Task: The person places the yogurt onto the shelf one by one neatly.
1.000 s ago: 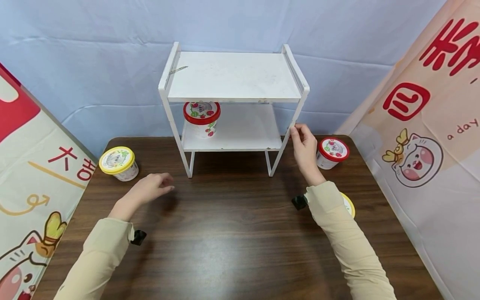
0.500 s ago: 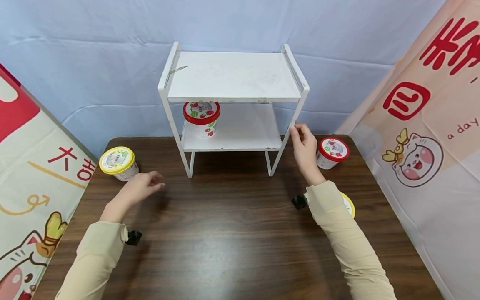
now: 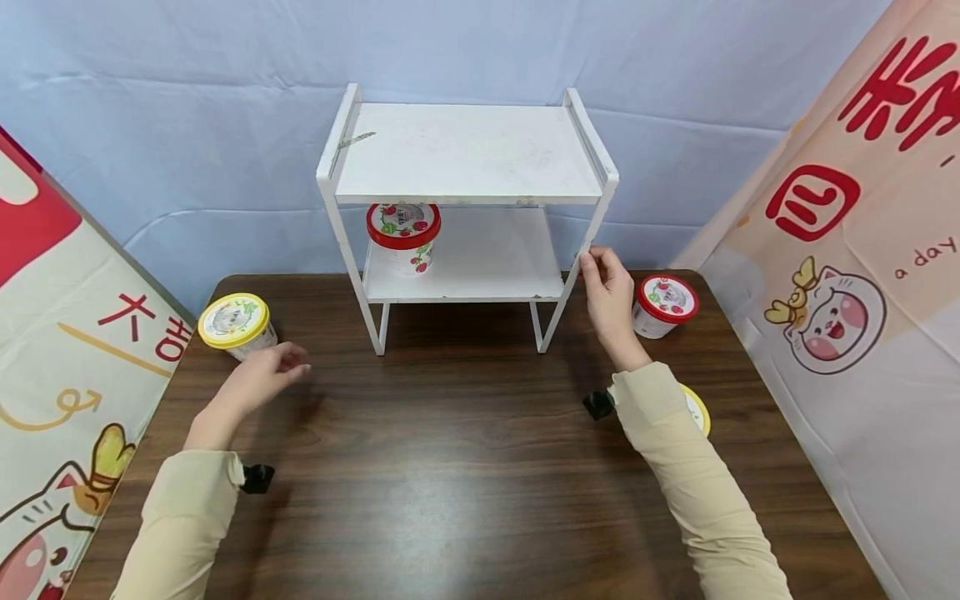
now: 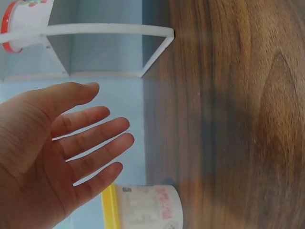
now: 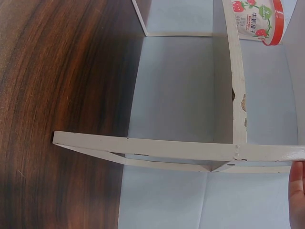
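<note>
My left hand hovers over the left side of the table, just in front of a yellow-lidded paper tub. Its fingers are relaxed and hold nothing; in the left wrist view the palm shows bare, with the tub below the little finger. At the right post of a white two-tier shelf rack, my right hand grips the frame between thumb and fingers. Only a sliver of those fingers appears in the right wrist view. A red-lidded tub stands on the rack's lower shelf, at the left.
Right of my right hand stands another red-lidded tub. A second yellow-lidded tub is partly hidden behind the right sleeve. The dark wooden table carries everything; a pale blue cloth hangs behind the rack, with printed cloths at both sides.
My left hand has drifted left and slightly toward me, away from the rack and closer to the yellow-lidded tub. The right hand, the rack and the tubs have stayed put.
</note>
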Available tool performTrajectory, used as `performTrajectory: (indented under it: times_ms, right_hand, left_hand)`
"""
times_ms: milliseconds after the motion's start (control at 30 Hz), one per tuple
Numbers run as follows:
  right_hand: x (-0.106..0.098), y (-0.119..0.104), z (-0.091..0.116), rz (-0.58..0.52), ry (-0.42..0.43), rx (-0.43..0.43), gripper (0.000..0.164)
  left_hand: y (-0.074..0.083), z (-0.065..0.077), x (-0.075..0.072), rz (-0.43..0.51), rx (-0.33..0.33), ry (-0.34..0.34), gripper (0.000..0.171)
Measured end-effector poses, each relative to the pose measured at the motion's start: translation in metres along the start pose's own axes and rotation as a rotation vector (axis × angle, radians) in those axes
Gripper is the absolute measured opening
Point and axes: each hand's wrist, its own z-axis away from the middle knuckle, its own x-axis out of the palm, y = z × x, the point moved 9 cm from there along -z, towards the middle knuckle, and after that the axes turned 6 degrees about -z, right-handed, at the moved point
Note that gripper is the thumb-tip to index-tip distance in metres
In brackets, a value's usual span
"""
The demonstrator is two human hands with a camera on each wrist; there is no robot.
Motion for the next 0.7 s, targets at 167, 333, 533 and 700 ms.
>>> performTrajectory:
  times_ms: [167, 333, 533, 700]
  right_hand:
    - [0.0, 0.0, 0.0, -0.004, -0.002, 0.002, 0.022]
    - [0.0, 0.0, 0.0, -0.005, -0.001, -0.003, 0.022]
    - [0.0, -0.001, 0.001, 0.003, -0.006, -0.014, 0.022]
    - [0.0, -0.001, 0.0, 0.008, -0.006, -0.017, 0.022]
  left_hand:
    - [-0.01, 0.004, -0.004, 0.05, -0.017, 0.025, 0.037]
    - [-0.017, 0.009, -0.012, 0.113, -0.019, 0.077, 0.037]
    - [-0.027, 0.013, -0.022, 0.134, -0.051, 0.14, 0.038]
    - [-0.035, 0.017, -0.028, 0.136, -0.091, 0.184, 0.037]
